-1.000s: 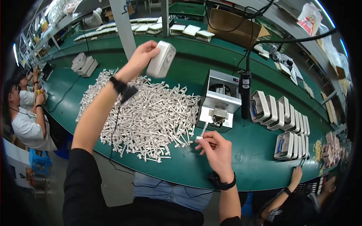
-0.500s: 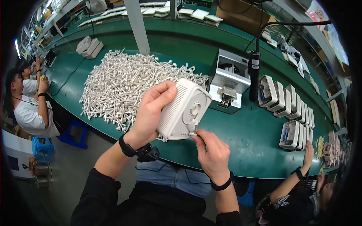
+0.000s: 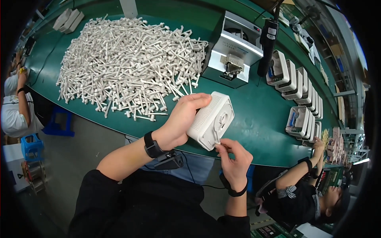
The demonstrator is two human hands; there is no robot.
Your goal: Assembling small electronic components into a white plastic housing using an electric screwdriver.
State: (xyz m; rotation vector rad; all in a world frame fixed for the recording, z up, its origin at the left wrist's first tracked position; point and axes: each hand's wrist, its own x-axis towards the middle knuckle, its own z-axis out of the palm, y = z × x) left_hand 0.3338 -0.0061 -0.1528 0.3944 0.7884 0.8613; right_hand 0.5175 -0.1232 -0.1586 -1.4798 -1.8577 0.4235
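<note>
A white plastic housing (image 3: 203, 123) with rounded corners and a perforated side is gripped by my left hand (image 3: 177, 122), fingers behind it and thumb along its upper edge. Its recessed face, with a round fitting, is turned toward the right. At the lower corner of that face, my right hand (image 3: 235, 159) pinches the end of a small white plastic rod (image 3: 216, 137) lying against the housing. The fingertips partly cover the rod's end, so I cannot tell whether it is attached. A large pile of similar white plastic rods (image 3: 127, 67) lies on the green table beyond my left hand.
A silver box-shaped machine (image 3: 234, 51) stands beyond the housing, with a black electric screwdriver (image 3: 268, 43) hanging beside it. Rows of open white housings (image 3: 297, 121) stand at the right, near a co-worker's arm (image 3: 295, 176). More people sit at the left by blue stools (image 3: 32, 146).
My view has tipped down and nearer the table. The housing has shifted right and tilted slightly in my left hand; my right hand still pinches the rod at its lower corner.
</note>
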